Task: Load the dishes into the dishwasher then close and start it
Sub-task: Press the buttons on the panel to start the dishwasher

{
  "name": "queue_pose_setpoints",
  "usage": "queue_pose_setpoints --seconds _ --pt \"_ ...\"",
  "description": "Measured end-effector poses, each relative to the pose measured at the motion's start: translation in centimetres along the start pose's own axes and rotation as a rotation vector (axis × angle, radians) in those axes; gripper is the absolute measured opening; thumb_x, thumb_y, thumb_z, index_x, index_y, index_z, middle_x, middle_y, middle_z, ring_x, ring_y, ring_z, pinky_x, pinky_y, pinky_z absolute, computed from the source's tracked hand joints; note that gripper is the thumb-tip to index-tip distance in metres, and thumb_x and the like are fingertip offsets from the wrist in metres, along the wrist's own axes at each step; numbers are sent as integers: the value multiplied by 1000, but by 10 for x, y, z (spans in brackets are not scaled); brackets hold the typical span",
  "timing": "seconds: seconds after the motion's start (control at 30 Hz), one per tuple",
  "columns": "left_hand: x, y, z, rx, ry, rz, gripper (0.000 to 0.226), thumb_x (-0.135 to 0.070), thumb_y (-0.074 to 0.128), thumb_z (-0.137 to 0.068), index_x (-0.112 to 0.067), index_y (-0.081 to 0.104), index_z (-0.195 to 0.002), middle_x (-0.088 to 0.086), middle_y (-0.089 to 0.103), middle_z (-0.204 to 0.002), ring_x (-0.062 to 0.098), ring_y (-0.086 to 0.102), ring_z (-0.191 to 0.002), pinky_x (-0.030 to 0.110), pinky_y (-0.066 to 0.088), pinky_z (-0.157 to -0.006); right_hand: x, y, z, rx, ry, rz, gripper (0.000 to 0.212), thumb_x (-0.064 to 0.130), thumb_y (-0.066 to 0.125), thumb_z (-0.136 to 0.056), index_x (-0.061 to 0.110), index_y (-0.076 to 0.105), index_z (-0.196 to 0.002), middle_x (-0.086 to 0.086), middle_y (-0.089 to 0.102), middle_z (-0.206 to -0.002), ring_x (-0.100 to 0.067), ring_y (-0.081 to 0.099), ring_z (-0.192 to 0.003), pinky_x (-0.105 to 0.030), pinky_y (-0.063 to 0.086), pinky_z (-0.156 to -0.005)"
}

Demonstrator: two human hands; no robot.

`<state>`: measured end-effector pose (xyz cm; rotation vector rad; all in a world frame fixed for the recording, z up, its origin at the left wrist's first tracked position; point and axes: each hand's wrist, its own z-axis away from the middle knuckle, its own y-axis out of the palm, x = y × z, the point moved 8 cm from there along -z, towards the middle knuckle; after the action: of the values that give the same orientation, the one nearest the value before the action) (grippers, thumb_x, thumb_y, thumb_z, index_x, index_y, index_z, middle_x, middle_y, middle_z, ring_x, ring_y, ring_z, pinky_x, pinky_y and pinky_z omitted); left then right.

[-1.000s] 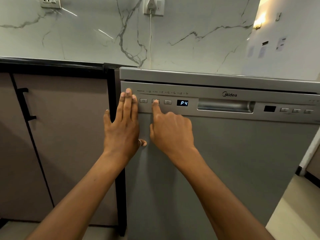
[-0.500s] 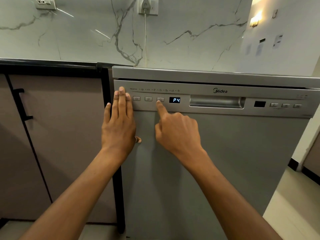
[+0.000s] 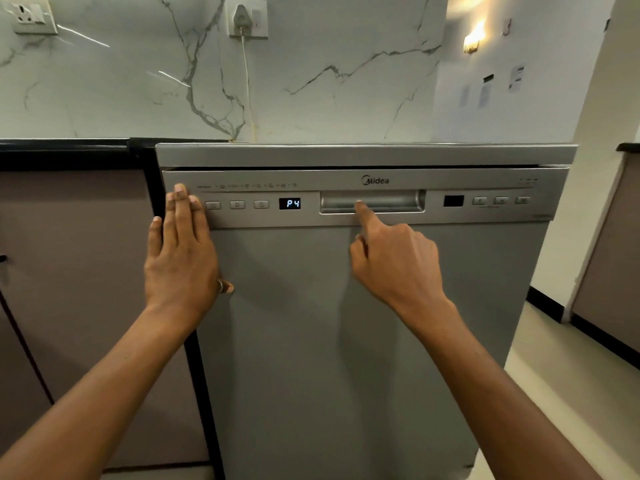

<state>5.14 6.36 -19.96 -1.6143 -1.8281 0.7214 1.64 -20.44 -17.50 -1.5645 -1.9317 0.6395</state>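
The silver dishwasher (image 3: 311, 358) stands with its door closed. Its control strip has three buttons (image 3: 237, 204) at the left, a lit display (image 3: 290, 203) reading P4, a recessed handle (image 3: 391, 199) in the middle and more buttons (image 3: 501, 200) at the right. My left hand (image 3: 180, 258) lies flat with straight fingers on the door's upper left corner, fingertips beside the first button. My right hand (image 3: 394, 261) points its index finger at the lower left of the handle recess, other fingers curled, holding nothing. No dishes are in view.
A brown cabinet (image 3: 79, 289) with a black frame adjoins the dishwasher on the left. Behind is a marble wall (image 3: 329, 81) with a plugged socket (image 3: 246, 17) and its cable. Another cabinet (image 3: 613, 254) stands right, across light floor (image 3: 571, 375).
My right index finger has left the left-hand buttons and moved right to the handle recess. My left hand has stayed flat on the door. The display still reads P4.
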Motion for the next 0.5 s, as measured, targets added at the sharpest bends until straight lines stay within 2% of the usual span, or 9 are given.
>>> queue_pose_setpoints --seconds 0.17,0.3,0.37,0.5 --pt "-1 1 1 37 -26 10 155 -40 98 -51 9 -5 -156 27 -12 -165 41 -5 -155 56 12 -125 -47 -16 12 -13 62 -6 56 30 42 -99 30 35 -154 -3 55 -60 -26 60 -58 -37 55 -63" --pt "-25 -10 4 24 -26 43 149 -50 92 -60 6 -6 -157 23 -15 -165 38 -7 -155 52 8 -126 -83 -24 24 -46 112 -6 54 31 40 -100 27 37 -154 -2 54 -54 -21 56 -50 -36 56 -60" --pt "-59 -21 10 -49 92 27 142 -52 88 -66 3 -5 -158 22 -15 -166 38 -10 -155 50 6 -126 -101 -26 30 -61 139 -16 53 30 40 -101 26 36 -154 -1 53 -52 -18 54 -47 -31 52 -54" --pt "-129 -27 26 -139 378 -25 129 -52 81 -75 -6 -4 -161 15 -11 -169 31 -10 -156 45 3 -127 -143 -27 38 -98 208 0 56 29 44 -100 23 35 -155 -2 53 -52 -13 47 -43 -21 31 -46"
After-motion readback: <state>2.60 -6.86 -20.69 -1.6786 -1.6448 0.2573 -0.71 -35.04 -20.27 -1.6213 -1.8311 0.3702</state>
